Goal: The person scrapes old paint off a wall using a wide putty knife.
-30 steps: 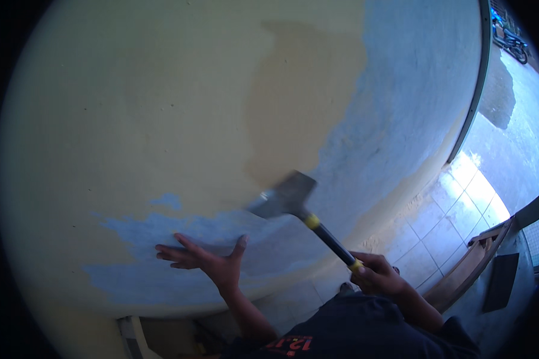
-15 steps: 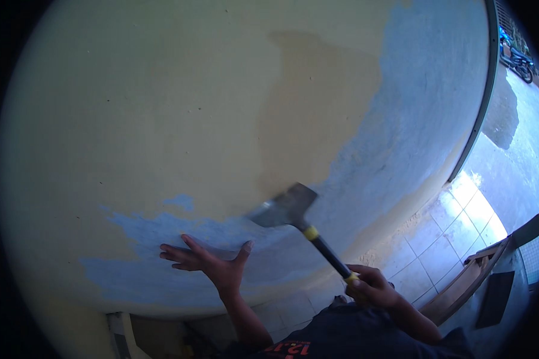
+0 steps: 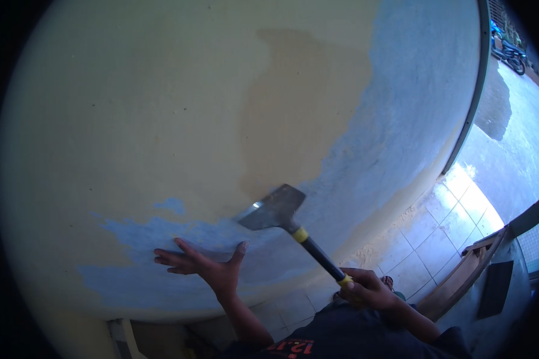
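A long-handled scraper (image 3: 273, 207) with a wide metal blade lies against the wall at the border between yellowish paint and bare bluish surface. Its dark handle has yellow bands, and my right hand (image 3: 370, 289) is wrapped round the lower end. My left hand (image 3: 212, 270) has its fingers spread on the bluish patch, to the left of the scraper, and holds nothing. The wall (image 3: 167, 143) is yellowish over most of its upper and left part. Bluish stretches run along the bottom and up the right side. A darker shadow falls above the blade.
White floor tiles (image 3: 416, 245) with pale debris run along the wall's foot. At the right stands a wooden piece (image 3: 464, 284), beside a dark panel (image 3: 495, 289). A motorcycle (image 3: 512, 57) is parked outside at the far right. A pale frame (image 3: 124, 338) sits at lower left.
The view has shifted slightly, so the wall marks sit further left. The scraper blade has moved a little left in the picture. My left hand stays spread on the wall.
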Available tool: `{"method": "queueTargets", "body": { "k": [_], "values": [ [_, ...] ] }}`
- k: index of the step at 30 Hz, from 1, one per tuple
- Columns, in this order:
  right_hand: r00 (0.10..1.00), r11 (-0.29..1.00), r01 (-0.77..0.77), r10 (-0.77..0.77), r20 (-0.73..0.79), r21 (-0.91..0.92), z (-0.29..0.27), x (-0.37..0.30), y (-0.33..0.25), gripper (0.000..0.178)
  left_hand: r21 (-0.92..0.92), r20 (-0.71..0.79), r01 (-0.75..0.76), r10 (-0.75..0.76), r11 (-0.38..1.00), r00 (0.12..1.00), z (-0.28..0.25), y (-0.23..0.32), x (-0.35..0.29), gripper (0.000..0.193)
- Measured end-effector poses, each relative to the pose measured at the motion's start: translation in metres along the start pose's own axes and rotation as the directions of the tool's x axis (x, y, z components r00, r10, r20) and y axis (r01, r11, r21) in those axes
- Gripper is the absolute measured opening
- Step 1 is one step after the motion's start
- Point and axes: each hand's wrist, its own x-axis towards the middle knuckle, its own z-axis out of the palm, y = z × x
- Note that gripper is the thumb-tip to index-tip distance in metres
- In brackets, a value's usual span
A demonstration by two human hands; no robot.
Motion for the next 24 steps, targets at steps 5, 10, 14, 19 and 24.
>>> {"method": "queueTargets", "body": {
  "k": [5, 10, 14, 19, 24],
  "values": [
    [0.997, 0.999, -0.039, 0.041, -0.073, 0.033, -0.013, -0.008, 0.004, 0.05, -0.027, -0.001, -0.002, 0.002, 1.0, 1.0, 0.002, 0.008, 0.0, 0.134],
    [1.0, 0.991, -0.019, 0.018, -0.008, -0.135, 0.019, 0.019, -0.014, 0.054, 0.01, 0.007, -0.012, 0.012, 1.0, 1.0, 0.003, -0.003, -0.003, 0.134],
    [0.996, 0.999, -0.03, 0.027, -0.084, -0.04, -0.042, -0.018, 0.032, 0.053, 0.006, 0.013, -0.009, 0.009, 1.0, 1.0, -0.001, 0.0, -0.004, 0.135],
    [0.977, 0.994, 0.073, -0.087, -0.196, -0.077, -0.069, -0.024, 0.03, 0.051, -0.013, 0.027, -0.011, 0.012, 1.0, 1.0, -0.001, 0.001, 0.0, 0.135],
    [0.995, 0.985, 0.09, -0.094, -0.019, -0.145, -0.04, 0.008, -0.019, 0.053, 0.013, 0.029, -0.001, 0.0, 1.0, 1.0, -0.002, -0.002, -0.002, 0.135]
  ]
}}
